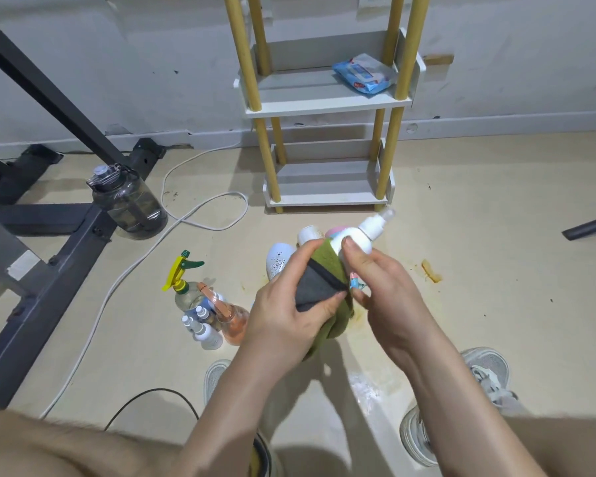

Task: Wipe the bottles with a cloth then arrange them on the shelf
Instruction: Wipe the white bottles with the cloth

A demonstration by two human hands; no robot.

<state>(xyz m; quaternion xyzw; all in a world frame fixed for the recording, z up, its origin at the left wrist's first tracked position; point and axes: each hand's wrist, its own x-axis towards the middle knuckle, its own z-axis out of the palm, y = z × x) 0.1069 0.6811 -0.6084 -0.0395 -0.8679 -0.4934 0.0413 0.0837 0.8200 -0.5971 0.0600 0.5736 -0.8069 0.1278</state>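
My right hand [382, 287] grips a white spray bottle [367, 232], tilted with its nozzle pointing up and to the right. My left hand [289, 308] presses a green and grey cloth [324, 280] around the bottle's lower body, which the cloth hides. More bottles stand on the floor: a white speckled one [278, 259] behind my left hand, and a cluster at the left with a yellow-trigger sprayer [183, 273], an orange sprayer [233, 318] and small white bottles [203, 330]. The white shelf with yellow posts [324, 98] stands against the wall ahead.
A blue wipes pack [363, 74] lies on the shelf's upper tier; the lower tier [324, 187] holds nothing. A large dark water jug [129, 201] stands at the left beside a black metal frame [49, 235]. A white cable [203, 208] loops across the floor. My shoes [486, 373] are below.
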